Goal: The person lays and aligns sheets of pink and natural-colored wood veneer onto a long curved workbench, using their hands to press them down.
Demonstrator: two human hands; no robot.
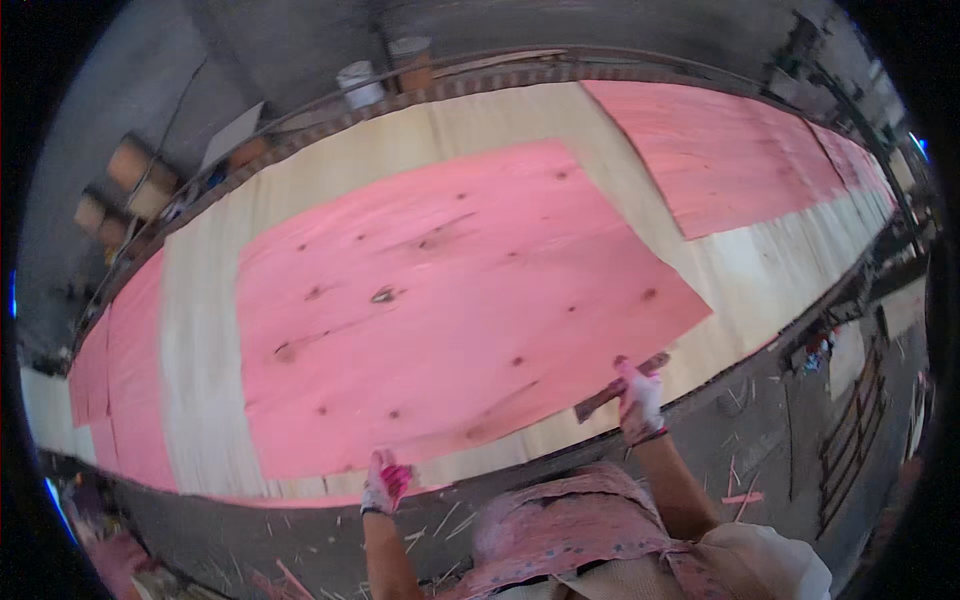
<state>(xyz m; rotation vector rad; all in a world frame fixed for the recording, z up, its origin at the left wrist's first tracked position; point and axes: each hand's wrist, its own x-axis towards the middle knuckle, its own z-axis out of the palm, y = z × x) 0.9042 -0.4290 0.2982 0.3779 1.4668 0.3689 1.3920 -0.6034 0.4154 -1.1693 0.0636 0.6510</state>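
A large pink wood veneer sheet [450,330], with dark knots and a few splits, lies at a slant over pale veneer [200,340]. My left hand [386,483], in a white and pink-stained glove, is at the sheet's near edge, its fingers closed on the edge. Farther right, my right hand [640,402], gloved the same way, is wrapped round a flat, dark reddish-brown bar [597,402]. That bar sits beside the sheet's near right edge, above the pale veneer. What the bar is made of cannot be made out.
More pink sheets lie at the far right [720,150] and at the left end [135,370]. Behind the table stand a white bucket [360,85] and an orange-brown container [412,65]. Wood scraps [742,497] litter the floor; a slatted rack [855,440] stands at right.
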